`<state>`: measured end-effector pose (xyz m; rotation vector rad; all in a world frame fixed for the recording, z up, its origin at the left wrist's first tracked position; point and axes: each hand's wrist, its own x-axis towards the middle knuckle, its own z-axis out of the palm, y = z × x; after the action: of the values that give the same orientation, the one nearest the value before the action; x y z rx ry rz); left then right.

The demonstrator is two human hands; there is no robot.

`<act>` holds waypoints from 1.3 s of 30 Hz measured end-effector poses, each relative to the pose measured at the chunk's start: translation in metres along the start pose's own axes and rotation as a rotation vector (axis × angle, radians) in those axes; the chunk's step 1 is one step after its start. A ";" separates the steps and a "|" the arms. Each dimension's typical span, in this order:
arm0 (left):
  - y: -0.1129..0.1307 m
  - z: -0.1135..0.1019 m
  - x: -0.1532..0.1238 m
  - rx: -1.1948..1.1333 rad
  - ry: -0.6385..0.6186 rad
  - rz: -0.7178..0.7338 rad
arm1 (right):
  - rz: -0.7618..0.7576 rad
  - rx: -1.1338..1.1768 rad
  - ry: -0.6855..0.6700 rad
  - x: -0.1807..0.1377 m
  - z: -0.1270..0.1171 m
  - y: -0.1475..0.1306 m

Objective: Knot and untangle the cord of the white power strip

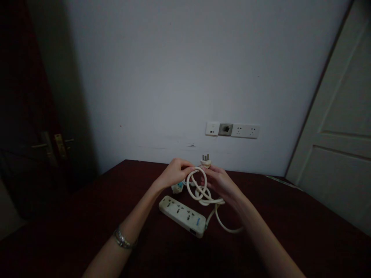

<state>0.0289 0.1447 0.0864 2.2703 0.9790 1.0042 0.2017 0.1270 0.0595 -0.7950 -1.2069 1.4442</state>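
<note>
So, two hands were over the bench (261, 216), both busy with one white cord (214, 201). The left hand (175, 172) had its grip closed, thumb and fingers pinching the top of a loop. The right hand (219, 180) had its grip closed around the base of the one plug (205, 163), three metal prongs pointing up. The cord hung in a few overlapping loops below and between the hands; they crossed too much for me to count them.

One power strip (183, 216) lay on the bench just below the hands, slanted, with three socket groups, one dark switch and one blue label on top. The cord joined its right end, and one curve of it ran behind the right forearm. One white-and-blue thing (177, 187) sat partly hidden past the left hand, couldn't tell what it was. Four plates (238, 130) were lined up on the wall (162, 77), three white and one grey. One silvery bracelet (123, 240) at the left wrist.
</note>
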 end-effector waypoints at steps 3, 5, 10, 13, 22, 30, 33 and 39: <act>-0.002 0.004 0.001 -0.132 -0.039 -0.098 | -0.034 -0.103 0.043 0.002 0.000 0.000; -0.002 0.007 0.001 -0.242 -0.059 -0.146 | -0.062 -0.173 0.065 0.002 -0.001 -0.001; -0.003 0.017 0.002 -0.459 -0.034 -0.260 | -0.092 -0.254 0.067 0.000 -0.001 -0.004; -0.008 0.024 0.005 -0.506 0.038 -0.305 | -0.148 -0.334 0.061 0.001 -0.001 -0.003; -0.025 0.020 0.014 -0.516 0.223 -0.311 | -0.295 -0.921 -0.008 -0.004 -0.015 -0.007; -0.016 0.016 0.009 -0.709 0.157 -0.295 | -0.439 -1.043 0.162 0.006 -0.018 0.006; -0.015 0.015 0.007 -0.725 0.154 -0.267 | -0.461 -1.038 0.187 0.006 -0.017 0.007; -0.018 0.024 0.010 -0.631 0.277 -0.203 | -0.528 -1.066 0.193 0.004 -0.016 0.007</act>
<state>0.0446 0.1607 0.0647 1.5171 0.8232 1.3315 0.2131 0.1352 0.0488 -1.1439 -1.8526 0.2077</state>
